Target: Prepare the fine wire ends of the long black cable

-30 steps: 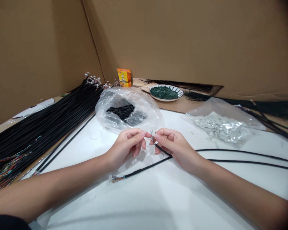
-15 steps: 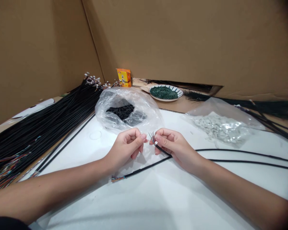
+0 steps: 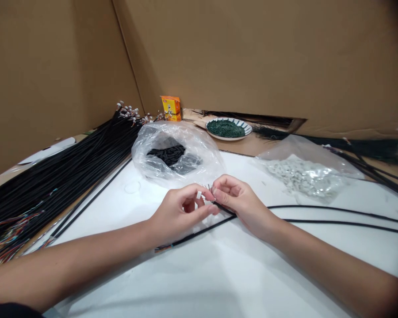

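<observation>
My right hand [image 3: 234, 194] pinches a black cable [image 3: 225, 208] close to its stripped end, thumb against the fingers. Thin bare wires [image 3: 208, 187] fan out from that end between the two hands. My left hand [image 3: 189, 207] is at the same end, its thumb and index finger apart on either side of the wires. Against the left index finger sits a small white piece [image 3: 199, 194]; whether the fingers grip it I cannot tell. Below the hands lies a second black cable [image 3: 199, 231], with coloured wires [image 3: 163, 248] at its end.
A clear bag of short black pieces [image 3: 166, 154] stands behind my hands. A bag of white pieces [image 3: 301, 176] lies right. Many black cables [image 3: 69, 163] are bundled left. Farther back are a plate of green bits [image 3: 247, 128], an orange packet [image 3: 171, 108] and cardboard walls [image 3: 239, 53].
My left thumb and index finger have parted from the reddish wire they pinched and moved right, nearer the cable end. The small white piece has come into sight. My right hand keeps the cable.
</observation>
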`<state>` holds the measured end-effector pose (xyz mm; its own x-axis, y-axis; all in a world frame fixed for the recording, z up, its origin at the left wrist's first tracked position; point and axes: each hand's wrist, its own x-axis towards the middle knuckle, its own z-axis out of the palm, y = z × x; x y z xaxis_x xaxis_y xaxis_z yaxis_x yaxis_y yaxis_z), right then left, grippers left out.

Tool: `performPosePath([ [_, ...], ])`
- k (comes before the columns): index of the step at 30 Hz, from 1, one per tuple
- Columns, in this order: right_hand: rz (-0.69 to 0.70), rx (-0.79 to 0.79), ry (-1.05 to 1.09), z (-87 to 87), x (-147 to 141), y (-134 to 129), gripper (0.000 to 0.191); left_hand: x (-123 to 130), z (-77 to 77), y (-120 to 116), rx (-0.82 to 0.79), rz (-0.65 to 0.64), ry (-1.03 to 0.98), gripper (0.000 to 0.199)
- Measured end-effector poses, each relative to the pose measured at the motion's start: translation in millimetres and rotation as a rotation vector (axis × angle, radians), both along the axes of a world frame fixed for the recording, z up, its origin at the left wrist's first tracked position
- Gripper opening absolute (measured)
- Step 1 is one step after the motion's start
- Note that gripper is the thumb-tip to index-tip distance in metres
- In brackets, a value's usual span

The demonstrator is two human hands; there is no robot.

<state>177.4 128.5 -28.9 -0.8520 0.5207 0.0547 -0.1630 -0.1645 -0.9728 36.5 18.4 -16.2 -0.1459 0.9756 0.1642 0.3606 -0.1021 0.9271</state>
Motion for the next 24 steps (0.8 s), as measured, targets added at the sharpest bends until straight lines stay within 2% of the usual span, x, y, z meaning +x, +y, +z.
performPosePath([
  [4,0.027,-0.006,0.006,-1.8,-0.5,0.9,0.02,-0.7,-3.8,2.5,0.014,0.059,0.005,0.02],
  [10,0.035,-0.008,-0.011,-2.2,0.4,3.2,0.019,-2.0,-4.4,3.8,0.006,0.081,-0.137,0.016],
  [16,-0.008,-0.007,-0.018,-2.7,0.4,3.4,0.016,-0.9,-1.6,3.4,0.017,0.148,-0.14,0.016],
  [24,-0.065,0.049,-0.017,-1.3,0.8,0.4,0.009,-3.1,-6.6,3.4,-0.018,0.143,-0.168,0.021],
])
